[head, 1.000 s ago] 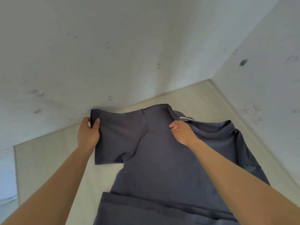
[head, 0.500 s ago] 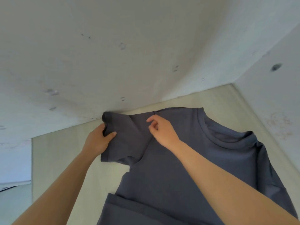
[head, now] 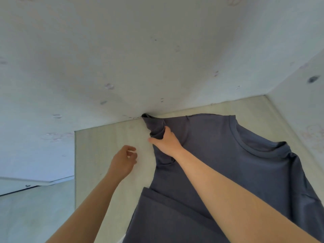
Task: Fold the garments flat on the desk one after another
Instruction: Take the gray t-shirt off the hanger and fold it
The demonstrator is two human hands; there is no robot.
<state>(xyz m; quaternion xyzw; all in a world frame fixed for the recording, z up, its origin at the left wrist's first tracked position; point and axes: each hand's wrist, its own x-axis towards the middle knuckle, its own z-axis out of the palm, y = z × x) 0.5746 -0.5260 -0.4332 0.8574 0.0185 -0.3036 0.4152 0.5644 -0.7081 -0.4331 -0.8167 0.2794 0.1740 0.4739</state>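
A dark grey T-shirt [head: 236,165] lies spread on the pale wooden desk [head: 108,142], collar toward the far right, its lower part folded up near the front edge. My right hand [head: 166,142] grips the bunched left sleeve [head: 156,127], which reaches up to the wall. My left hand [head: 124,160] hovers over the bare desk to the left of the shirt, fingers loosely curled and holding nothing.
White walls [head: 140,58] close the desk in at the back and on the right [head: 301,106], meeting in a corner at the far right. The desk's left edge [head: 75,163] drops to a pale floor.
My left hand let go of the sleeve and drew back to the left. My right hand moved left from the shoulder and took hold of the sleeve, bunching it. The view shifted left.
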